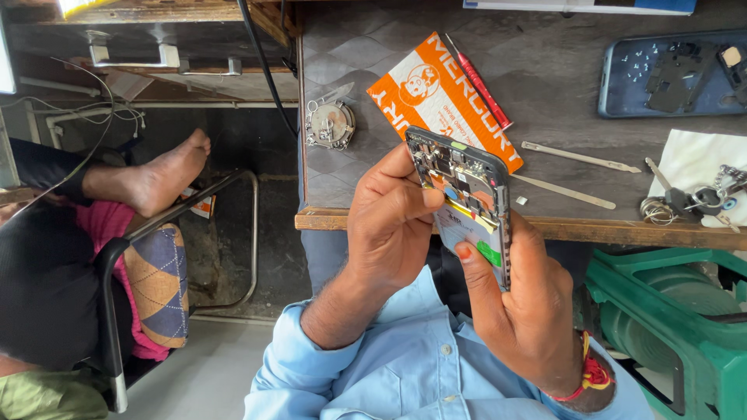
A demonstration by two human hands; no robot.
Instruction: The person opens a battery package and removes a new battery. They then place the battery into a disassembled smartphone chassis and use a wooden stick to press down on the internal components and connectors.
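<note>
An opened smartphone (464,193) with its back cover off shows its circuit board, a yellow strip and a green tab. My left hand (389,229) grips its left edge, thumb resting on the upper board. Below and to the right, my right hand (523,307), with a red thread band at the wrist, cradles the phone, its thumb pressed on the lower part beside the green tab. The phone hangs over the front edge of the wooden table (622,230).
On the table lie an orange printed card (424,89), a red screwdriver (480,84), two flat metal pry tools (580,157), a round metal part (331,124), a phone back cover holding screws and parts (673,74) and keys on white cloth (700,190). Green plastic stool (673,330) right; another person's bare foot (159,179) left.
</note>
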